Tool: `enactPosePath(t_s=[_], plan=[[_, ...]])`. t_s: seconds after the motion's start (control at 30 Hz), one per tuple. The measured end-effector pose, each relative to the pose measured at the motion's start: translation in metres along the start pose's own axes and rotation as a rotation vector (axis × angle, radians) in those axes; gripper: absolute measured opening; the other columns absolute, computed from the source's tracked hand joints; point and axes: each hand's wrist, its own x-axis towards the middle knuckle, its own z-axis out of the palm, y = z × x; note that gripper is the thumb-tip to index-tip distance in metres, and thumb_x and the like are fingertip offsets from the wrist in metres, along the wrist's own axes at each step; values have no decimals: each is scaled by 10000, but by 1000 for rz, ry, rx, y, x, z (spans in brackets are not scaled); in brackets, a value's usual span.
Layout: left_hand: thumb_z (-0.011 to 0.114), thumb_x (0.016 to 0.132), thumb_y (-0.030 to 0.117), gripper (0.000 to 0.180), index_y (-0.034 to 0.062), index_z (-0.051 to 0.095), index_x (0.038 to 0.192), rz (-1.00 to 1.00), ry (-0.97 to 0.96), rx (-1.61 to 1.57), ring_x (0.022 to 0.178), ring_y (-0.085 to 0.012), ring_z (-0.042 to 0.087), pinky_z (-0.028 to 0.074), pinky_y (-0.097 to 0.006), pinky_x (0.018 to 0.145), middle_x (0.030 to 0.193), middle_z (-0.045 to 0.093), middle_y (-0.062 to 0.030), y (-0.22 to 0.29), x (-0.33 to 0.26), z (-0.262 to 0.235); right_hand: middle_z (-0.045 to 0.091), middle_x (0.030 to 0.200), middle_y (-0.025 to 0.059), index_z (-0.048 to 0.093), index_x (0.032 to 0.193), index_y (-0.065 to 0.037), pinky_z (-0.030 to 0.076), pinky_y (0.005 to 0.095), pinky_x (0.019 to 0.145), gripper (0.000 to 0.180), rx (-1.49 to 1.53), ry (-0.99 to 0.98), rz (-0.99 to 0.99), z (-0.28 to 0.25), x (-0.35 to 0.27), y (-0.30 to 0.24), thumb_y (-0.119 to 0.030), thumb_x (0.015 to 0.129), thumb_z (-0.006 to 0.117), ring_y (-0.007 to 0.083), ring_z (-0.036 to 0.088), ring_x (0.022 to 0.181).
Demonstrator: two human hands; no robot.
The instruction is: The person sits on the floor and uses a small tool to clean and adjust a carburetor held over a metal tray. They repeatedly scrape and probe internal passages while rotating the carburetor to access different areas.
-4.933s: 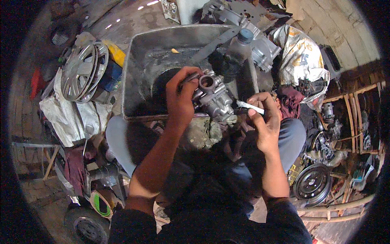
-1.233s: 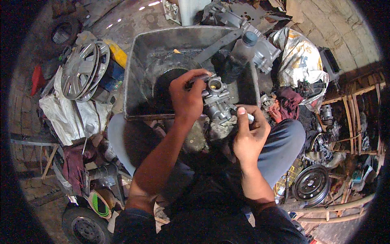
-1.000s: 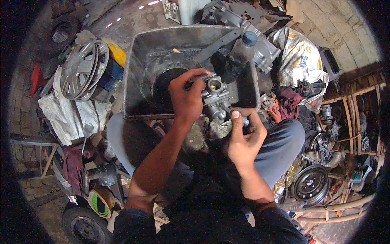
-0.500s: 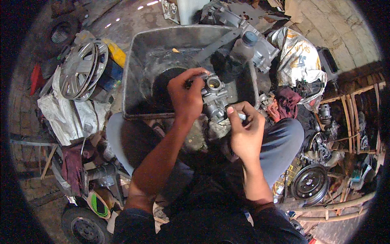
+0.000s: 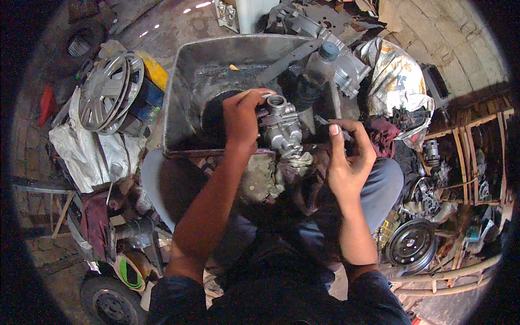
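Item one: carburetor [image 5: 284,130], grey metal, round bore uppermost, held over the near rim of a dark rectangular basin [image 5: 211,47]. I log my left hand [image 5: 241,122] partly curled, gripping its left side. Item two: slender grey piece [image 5: 323,120], pinched between thumb and fingers of my right hand [image 5: 352,154], just right of the carburetor. Also: capped bottle [image 5: 319,67], in the basin; silver hubcaps [image 5: 103,95], to the left.
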Motion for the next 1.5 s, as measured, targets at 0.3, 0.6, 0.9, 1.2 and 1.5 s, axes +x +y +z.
enactPosePath(t_s=[0.3, 0.6, 0.9, 1.2, 1.5], plan=[[527, 825, 117, 322, -70, 765, 934, -196, -29, -272, 847, -194, 691, 516, -306, 830, 916, 764, -114, -2, 3, -6, 691, 829, 34, 684, 1017, 24, 484, 239, 702, 80, 60, -115, -46, -3, 4, -15, -35, 964, 675, 86, 605, 761], [526, 811, 123, 332, -80, 756, 939, -204, -75, -360, 868, -212, 698, 532, -329, 842, 938, 762, -132, 4, -1, -4, 742, 870, 95, 692, 1044, 19, 528, 265, 667, 104, 134, -246, 28, 1, 1, -29, 5, 946, 661, 127, 718, 763], [546, 816, 96, 289, -80, 748, 924, -45, -64, -272, 886, -220, 705, 531, -327, 846, 944, 764, -138, 1, -4, -5, 704, 894, 89, 669, 1029, 40, 504, 253, 727, 89, -28, -249, -133, 5, -6, -34, 25, 941, 660, 126, 655, 762], [579, 840, 42, 206, -43, 748, 919, 292, -34, 39, 830, -167, 706, 534, -292, 791, 895, 764, -113, 5, -16, 1, 722, 895, 168, 671, 977, 21, 544, 348, 739, 88, -38, -223, -41, 9, -27, -31, 27, 889, 680, 282, 727, 794], [603, 837, 61, 194, -28, 737, 944, 366, 60, 202, 810, -183, 720, 540, -311, 763, 861, 759, -118, 12, -25, 7, 711, 898, 191, 647, 985, 38, 550, 374, 741, 89, -84, -146, -79, 21, -38, -20, 30, 898, 666, 326, 727, 809]])
